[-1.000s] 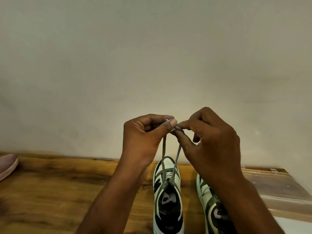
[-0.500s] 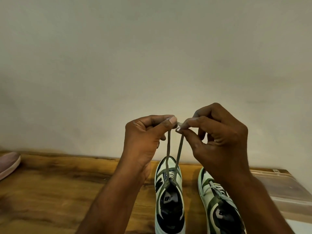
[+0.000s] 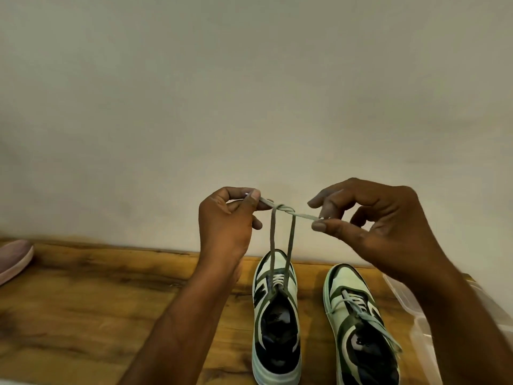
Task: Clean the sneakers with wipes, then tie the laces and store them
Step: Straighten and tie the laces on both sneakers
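Two white and dark green sneakers stand side by side on the wooden floor, toes to the wall. The left sneaker (image 3: 276, 326) has its two grey lace strands (image 3: 280, 240) pulled up high and crossed into a loose knot (image 3: 283, 209). My left hand (image 3: 230, 229) pinches one lace end between thumb and forefinger at the left of the knot. My right hand (image 3: 383, 226) pinches the other end at the right. The right sneaker (image 3: 358, 326) lies under my right forearm with its laces loose.
A clear plastic box (image 3: 416, 309) sits at the right, partly behind my right arm. The toe of a pink shoe (image 3: 14, 259) shows at the left edge. A plain pale wall (image 3: 249, 107) rises just beyond the sneakers.
My hands were close together over the sneaker; they have moved apart sideways, drawing the lace ends out and showing a crossed knot between them.
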Demonstrator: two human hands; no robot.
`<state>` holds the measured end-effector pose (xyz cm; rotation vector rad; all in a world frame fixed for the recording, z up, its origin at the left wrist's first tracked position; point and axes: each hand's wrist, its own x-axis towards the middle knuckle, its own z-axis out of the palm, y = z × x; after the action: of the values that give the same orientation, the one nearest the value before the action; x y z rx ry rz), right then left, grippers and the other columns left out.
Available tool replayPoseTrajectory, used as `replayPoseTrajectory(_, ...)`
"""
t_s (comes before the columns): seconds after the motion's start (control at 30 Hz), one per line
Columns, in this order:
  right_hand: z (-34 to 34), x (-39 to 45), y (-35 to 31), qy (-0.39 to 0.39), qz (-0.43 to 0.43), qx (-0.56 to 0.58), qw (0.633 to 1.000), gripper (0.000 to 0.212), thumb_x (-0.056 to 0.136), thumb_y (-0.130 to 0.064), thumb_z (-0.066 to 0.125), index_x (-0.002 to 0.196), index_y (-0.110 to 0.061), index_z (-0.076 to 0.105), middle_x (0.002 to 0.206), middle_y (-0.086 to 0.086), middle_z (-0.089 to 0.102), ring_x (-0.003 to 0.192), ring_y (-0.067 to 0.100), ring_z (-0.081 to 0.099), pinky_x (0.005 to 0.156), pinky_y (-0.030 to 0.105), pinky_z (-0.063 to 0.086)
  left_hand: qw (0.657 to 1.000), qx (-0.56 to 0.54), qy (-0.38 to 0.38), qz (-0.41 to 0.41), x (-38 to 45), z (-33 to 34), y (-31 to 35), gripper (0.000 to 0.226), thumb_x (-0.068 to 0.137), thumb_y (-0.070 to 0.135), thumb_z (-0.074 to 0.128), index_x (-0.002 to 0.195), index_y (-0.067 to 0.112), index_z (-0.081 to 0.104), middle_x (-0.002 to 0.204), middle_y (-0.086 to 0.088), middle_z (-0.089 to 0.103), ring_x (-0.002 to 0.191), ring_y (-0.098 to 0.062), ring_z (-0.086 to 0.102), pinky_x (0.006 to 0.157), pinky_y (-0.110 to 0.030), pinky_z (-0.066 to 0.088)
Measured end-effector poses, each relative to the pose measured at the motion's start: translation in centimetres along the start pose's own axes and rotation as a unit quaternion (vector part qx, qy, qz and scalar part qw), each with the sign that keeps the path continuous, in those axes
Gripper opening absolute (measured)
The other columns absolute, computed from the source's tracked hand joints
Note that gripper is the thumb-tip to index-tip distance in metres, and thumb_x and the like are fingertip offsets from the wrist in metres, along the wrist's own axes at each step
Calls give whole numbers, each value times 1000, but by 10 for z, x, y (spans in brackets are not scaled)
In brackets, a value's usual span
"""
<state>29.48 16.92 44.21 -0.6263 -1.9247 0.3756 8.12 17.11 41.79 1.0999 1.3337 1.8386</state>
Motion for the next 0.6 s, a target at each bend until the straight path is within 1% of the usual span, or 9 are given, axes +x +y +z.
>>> replayPoseTrajectory(0.1, -3, -1, 3, 11, 32, 85, 996, 12, 81, -14, 79, 82, -9, 69, 102, -2, 79, 86, 29, 72, 50, 41, 49, 1000, 6, 13, -2, 4, 0, -8, 6, 99, 14, 67, 97, 9, 69, 77, 0, 78, 47, -6, 54, 46, -13, 40)
replayPoseTrajectory(0.17, -5, -1, 7, 5, 52, 144, 988, 15, 84, -11, 74, 86, -2, 63, 99, 7, 79, 80, 33, 71, 50, 38, 46, 1000, 8, 24, -2, 7, 0, -15, 5, 100, 13, 67, 96, 10, 69, 75, 1, 78, 48, -5, 53, 46, -14, 40)
replayPoseTrajectory(0.23, -6, -2, 10, -3, 73, 193, 979, 19, 84, -12, 71, 89, 0, 57, 87, 16, 78, 65, 32, 64, 48, 36, 43, 999, 4, 38, -6, 10, 0, -22, 5, 100, 12, 67, 95, 12, 68, 72, 2, 77, 49, 0, 54, 55, -17, 45)
replayPoseTrajectory(0.3, -8, -5, 14, -4, 79, 205, 976, 17, 85, -13, 70, 89, -3, 57, 76, 18, 73, 55, 28, 56, 47, 33, 42, 999, 7, 45, -1, 12, -1, -30, 5, 100, 12, 67, 95, 12, 68, 72, 3, 77, 51, 2, 57, 68, -25, 48)
replayPoseTrajectory(0.33, -9, -7, 16, -6, 84, 203, 975, 17, 85, -14, 70, 89, -4, 57, 73, 18, 71, 53, 29, 53, 46, 32, 41, 999, 11, 48, 2, 12, -1, -33, 4, 100, 12, 67, 96, 12, 68, 72, 3, 77, 52, 3, 57, 70, -26, 48)
replayPoseTrajectory(0.4, -12, -9, 19, -22, 104, 192, 976, 19, 84, -16, 71, 89, -3, 58, 69, 18, 69, 53, 38, 48, 45, 31, 40, 998, 21, 59, 8, 15, -4, -41, 3, 100, 13, 66, 98, 13, 68, 74, 3, 77, 55, 3, 60, 68, -21, 47)
replayPoseTrajectory(0.47, -17, -12, 22, -49, 137, 179, 973, 20, 83, -16, 72, 88, -2, 60, 67, 17, 68, 54, 40, 48, 44, 31, 40, 997, 34, 75, 11, 19, -7, -48, 3, 101, 13, 66, 99, 14, 68, 74, 4, 77, 67, 1, 68, 64, -9, 45)
replayPoseTrajectory(0.53, -21, -14, 25, -79, 169, 164, 969, 20, 82, -17, 73, 88, -3, 61, 67, 17, 68, 55, 29, 54, 44, 29, 41, 994, 46, 94, 12, 23, -13, -56, 2, 101, 13, 66, 100, 13, 68, 76, 4, 76, 79, -4, 72, 62, -3, 43)
replayPoseTrajectory(0.6, -25, -17, 28, -96, 192, 156, 964, 20, 81, -17, 73, 89, -3, 62, 67, 16, 67, 58, 20, 59, 44, 27, 42, 992, 64, 111, 10, 28, -19, -64, 3, 101, 14, 65, 102, 13, 68, 79, 2, 76, 82, -7, 72, 61, -4, 43)
